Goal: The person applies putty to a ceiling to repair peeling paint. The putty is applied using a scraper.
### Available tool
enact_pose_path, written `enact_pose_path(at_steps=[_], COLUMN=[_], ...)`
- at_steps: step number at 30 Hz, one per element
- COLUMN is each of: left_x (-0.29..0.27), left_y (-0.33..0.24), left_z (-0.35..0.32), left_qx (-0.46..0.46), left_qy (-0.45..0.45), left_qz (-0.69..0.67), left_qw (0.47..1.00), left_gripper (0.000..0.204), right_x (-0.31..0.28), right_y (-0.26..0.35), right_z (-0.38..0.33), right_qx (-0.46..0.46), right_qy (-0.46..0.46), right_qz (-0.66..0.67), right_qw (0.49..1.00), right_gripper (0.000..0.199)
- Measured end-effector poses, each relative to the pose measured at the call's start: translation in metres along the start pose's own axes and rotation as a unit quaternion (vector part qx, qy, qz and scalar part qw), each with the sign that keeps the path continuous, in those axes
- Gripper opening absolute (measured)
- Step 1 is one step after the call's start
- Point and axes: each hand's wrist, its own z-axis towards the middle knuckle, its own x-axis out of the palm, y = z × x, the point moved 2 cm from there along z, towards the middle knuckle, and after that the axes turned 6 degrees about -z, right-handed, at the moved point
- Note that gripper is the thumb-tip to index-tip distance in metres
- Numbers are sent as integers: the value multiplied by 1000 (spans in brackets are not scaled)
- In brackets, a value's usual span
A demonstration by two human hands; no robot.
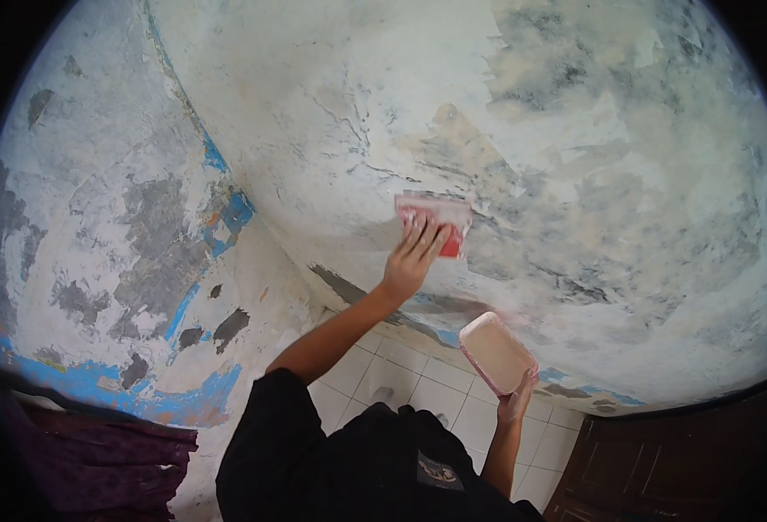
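Left hand presses a flat red scraper against patchy plaster wall; right hand grips a rectangular pink tray.

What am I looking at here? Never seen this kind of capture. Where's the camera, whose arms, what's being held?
There is no machine here. It is one picture from a wide fisheye camera worn on a person's head, looking down and forward, so straight edges bend near the rim. The arms coming in from the bottom are the wearer's own.

The left hand presses a flat red scraper against the wall, fingers spread over the blade, so its grip is on the tool. The right hand holds a pale pink rectangular tray from below, tilted, away from the wall.

The wall is patchy: white filler, grey bare spots and remnants of blue paint, most visible on the adjoining wall to the left. Below is a white tiled floor. Dark wooden furniture sits at lower right, and a purple cloth at lower left.
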Motion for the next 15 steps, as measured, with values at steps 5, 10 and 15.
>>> enact_pose_path(at_steps=[5,10,15], left_x=[-28,-84,-35], left_y=[-32,-2,-26], left_z=[-29,68,93], left_qx=[-53,-217,-145], left_qy=[76,-229,-190], left_qz=[-136,-177,-94], left_qw=[986,932,967], left_gripper=[51,52,66], right_x=[-23,-11,10], right_y=[-19,-11,-5], right_z=[9,2,-3], right_qx=[4,-3,19], right_qy=[-22,-5,3], right_qz=[-15,-25,-16], right_qw=[1000,1000,1000], right_gripper=[71,71,63])
